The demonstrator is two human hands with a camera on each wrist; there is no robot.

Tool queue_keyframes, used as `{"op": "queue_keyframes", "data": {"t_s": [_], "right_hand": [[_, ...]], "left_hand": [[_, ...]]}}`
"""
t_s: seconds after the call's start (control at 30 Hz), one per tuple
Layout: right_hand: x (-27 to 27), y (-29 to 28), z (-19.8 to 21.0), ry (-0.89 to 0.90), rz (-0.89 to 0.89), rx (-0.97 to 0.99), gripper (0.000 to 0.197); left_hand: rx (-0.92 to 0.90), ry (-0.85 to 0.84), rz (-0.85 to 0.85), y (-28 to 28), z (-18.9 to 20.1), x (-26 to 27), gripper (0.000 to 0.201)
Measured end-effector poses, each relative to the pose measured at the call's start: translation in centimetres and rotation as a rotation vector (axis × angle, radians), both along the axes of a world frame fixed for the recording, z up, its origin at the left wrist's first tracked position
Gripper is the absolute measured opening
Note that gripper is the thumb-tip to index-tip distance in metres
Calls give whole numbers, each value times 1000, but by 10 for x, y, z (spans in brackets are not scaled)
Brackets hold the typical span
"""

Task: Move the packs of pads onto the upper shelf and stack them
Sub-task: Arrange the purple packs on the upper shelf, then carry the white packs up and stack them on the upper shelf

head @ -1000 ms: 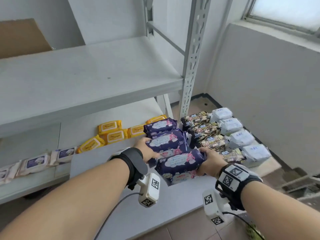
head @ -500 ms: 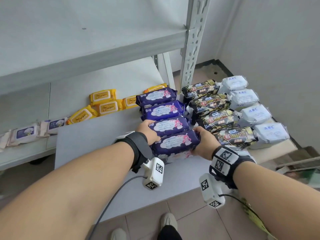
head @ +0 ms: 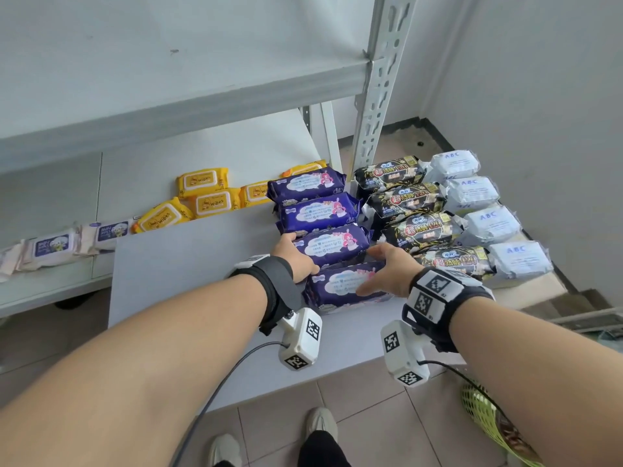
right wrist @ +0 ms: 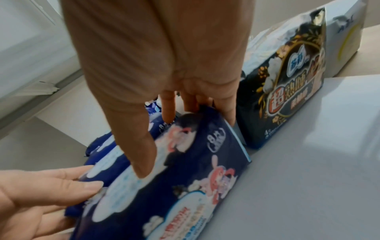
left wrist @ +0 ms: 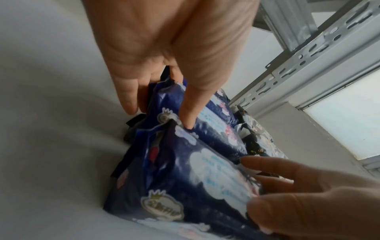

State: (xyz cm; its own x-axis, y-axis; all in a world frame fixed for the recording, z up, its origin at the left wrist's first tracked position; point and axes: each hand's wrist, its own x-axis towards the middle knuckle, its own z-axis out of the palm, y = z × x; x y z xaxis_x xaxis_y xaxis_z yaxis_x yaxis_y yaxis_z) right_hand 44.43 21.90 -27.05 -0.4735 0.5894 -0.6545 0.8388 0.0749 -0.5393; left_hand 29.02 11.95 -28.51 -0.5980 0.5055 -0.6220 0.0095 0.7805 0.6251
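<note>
Grey metal shelves [head: 188, 106] stand by a pale wall, and a low grey table [head: 188, 264] sits in front of them. On the table lie four dark blue packs of pads in a row, one behind the other. Beside them on the right is a row of black packs [head: 421, 227], and past those a row of white packs [head: 492, 224].

Both hands are at the blue packs closest to the person. The left hand [head: 296, 257] holds the left end of the second blue pack [head: 333, 244], with its thumb on top and its fingers [left wrist: 128, 97] tucked behind the end. The right hand [head: 391, 271] is on the right end of the nearest blue pack [head: 340, 284]. Its thumb lies across the top and its fingers [right wrist: 228, 112] reach down the side next to the black packs. The packs sit on the table, and the upper shelf [head: 101, 62] has none of them on it.

On the lower shelf lie yellow wipes packs [head: 202, 193] and pale wipes packs [head: 50, 246]. Two shoes [head: 320, 423] stand on the tiled floor below.
</note>
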Motion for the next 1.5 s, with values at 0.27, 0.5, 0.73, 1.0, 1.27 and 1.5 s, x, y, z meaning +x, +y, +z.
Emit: {"op": "queue_keyframes", "data": {"t_s": [0.27, 0.5, 0.73, 1.0, 1.27, 1.5], "right_hand": [[-28, -9, 56, 23, 113, 157, 65], [-113, -47, 139, 296, 216, 173, 53], [-231, -136, 209, 527, 227, 61, 52], [-367, -274, 237, 527, 272, 40, 62], [-462, -386, 238, 418, 242, -11, 40], [-532, -428, 233, 370, 153, -109, 34]], "left_hand": [[24, 84, -17, -25, 55, -25, 63], [211, 195, 200, -88, 135, -95, 60], [323, 292, 420, -208, 200, -186, 58], [351, 347, 563, -376, 230, -308, 70], [319, 317, 657, -506, 231, -418, 72], [231, 404, 770, -556, 237, -495, 67]]}}
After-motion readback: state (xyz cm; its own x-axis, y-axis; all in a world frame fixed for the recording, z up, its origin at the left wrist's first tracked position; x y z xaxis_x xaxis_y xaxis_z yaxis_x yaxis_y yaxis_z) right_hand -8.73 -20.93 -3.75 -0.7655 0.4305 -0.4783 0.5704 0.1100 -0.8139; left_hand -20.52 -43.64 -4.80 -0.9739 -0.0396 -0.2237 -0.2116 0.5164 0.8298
